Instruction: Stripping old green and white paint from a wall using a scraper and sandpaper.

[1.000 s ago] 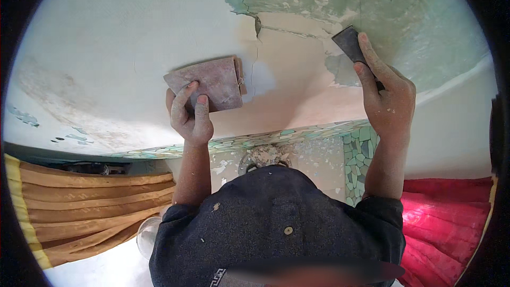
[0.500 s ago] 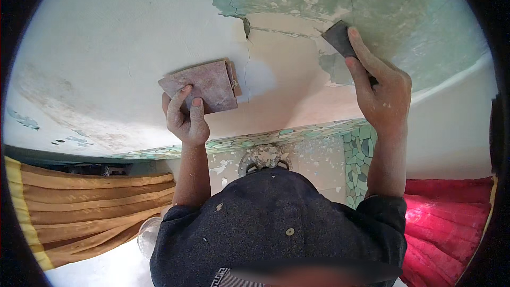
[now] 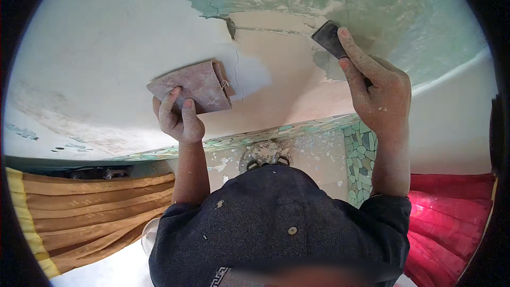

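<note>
My left hand (image 3: 179, 118) is closed on a folded, dusty, pinkish-brown sheet of sandpaper (image 3: 194, 85), thumb and fingers pinching its lower edge in front of the white wall. A frayed, layered edge shows on its right side. In my right hand (image 3: 378, 91) is a flat black scraper (image 3: 330, 39), its wide end against or very close to the wall (image 3: 287, 64), where the pale coat meets the exposed green layer (image 3: 388, 16). Its grip end is hidden by my fingers. Dust coats both hands. Left of the scraper, a chipped hole (image 3: 229, 27) has cracks running above and below it.
Below the wall runs a green stone-pattern tile border (image 3: 360, 154). Paint flakes litter the floor (image 3: 313, 167) around my feet. A gold-brown curtain (image 3: 101, 207) hangs at the left, a red one (image 3: 451, 207) at the right. More peeled patches (image 3: 21, 132) mark the wall's lower left.
Both hands, with the sandpaper and the scraper, appear slightly further left. The wall's hole and cracks have also shifted left in the view. Both grips stay the same.
</note>
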A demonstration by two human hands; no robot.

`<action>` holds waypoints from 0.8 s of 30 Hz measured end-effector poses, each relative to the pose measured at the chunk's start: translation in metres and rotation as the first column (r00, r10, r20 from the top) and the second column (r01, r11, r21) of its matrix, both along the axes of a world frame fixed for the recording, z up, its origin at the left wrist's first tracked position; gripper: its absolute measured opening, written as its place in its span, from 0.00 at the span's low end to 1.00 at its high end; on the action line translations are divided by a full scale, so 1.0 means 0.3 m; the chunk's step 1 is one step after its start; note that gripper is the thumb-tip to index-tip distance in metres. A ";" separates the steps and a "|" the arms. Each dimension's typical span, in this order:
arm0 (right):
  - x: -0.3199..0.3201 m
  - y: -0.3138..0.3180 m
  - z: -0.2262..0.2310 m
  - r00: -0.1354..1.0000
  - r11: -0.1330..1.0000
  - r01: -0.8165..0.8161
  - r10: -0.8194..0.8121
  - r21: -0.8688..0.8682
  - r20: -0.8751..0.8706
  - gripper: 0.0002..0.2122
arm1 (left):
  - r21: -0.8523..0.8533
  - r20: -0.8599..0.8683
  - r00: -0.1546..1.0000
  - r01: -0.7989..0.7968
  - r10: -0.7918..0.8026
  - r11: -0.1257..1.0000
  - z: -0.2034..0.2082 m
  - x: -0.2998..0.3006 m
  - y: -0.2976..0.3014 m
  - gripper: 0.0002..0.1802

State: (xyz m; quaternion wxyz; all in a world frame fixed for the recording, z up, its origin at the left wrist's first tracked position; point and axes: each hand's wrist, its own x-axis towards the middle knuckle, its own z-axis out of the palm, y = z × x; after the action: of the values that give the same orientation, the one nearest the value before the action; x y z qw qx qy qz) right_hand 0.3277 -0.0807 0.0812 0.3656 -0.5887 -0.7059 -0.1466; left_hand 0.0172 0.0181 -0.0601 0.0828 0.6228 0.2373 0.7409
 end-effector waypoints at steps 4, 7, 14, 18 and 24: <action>0.024 -0.004 0.011 1.000 0.999 0.028 -0.028 -0.032 0.006 0.21 | 0.043 -0.014 1.000 0.019 -0.018 0.999 -0.016 -0.002 0.015 0.14; 0.006 -0.005 0.027 0.997 0.996 0.069 -0.067 -0.049 0.031 0.21 | 0.037 -0.011 1.000 -0.008 0.009 0.999 -0.010 -0.003 0.021 0.14; 0.026 -0.001 0.007 0.999 0.999 -0.032 0.032 -0.022 0.002 0.21 | 0.072 -0.007 1.000 0.002 -0.002 0.997 -0.025 -0.020 0.032 0.14; 0.000 0.026 0.037 0.999 0.999 -0.010 0.012 -0.038 0.045 0.21 | 0.080 -0.055 0.998 -0.028 0.033 0.996 -0.022 -0.022 0.035 0.13; -0.011 0.017 0.029 0.999 0.999 -0.027 0.028 -0.023 0.033 0.21 | 0.084 -0.012 1.000 -0.012 0.013 0.996 -0.020 -0.016 0.027 0.14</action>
State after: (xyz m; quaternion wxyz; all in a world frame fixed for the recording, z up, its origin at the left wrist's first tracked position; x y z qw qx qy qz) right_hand 0.3243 -0.0757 0.0897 0.3489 -0.5804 -0.7217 -0.1433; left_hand 0.0126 0.0261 -0.0661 0.0505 0.6287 0.2106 0.7469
